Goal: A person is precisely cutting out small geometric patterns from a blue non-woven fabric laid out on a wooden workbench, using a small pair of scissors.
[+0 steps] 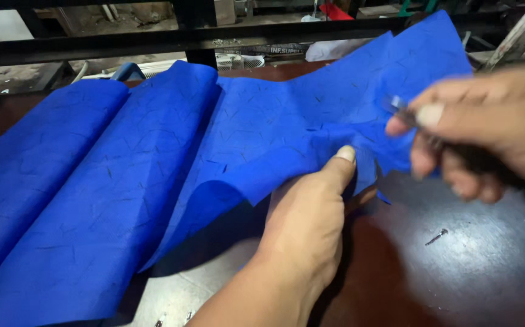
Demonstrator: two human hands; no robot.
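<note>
The blue sheet point(153, 175), a fibrous paper-like material flecked with dark threads, lies in long folds across the dark brown table point(456, 266), its near edge lifted off the surface. The left hand point(308, 221) pinches that raised edge, thumb on top and fingers underneath, closed on the sheet. Just beside it the right hand point(486, 139) is blurred; its fingers are curled round a slim dark tool point(405, 112) with a shiny tip, which I judge to be scissors, meeting the sheet's edge where short slits already show. The step in hand looks like cutting along this edge, and a clean cut calls for the sheet held taut. A small screw point(437, 237) lies loose on the table, well apart from the hands
</note>
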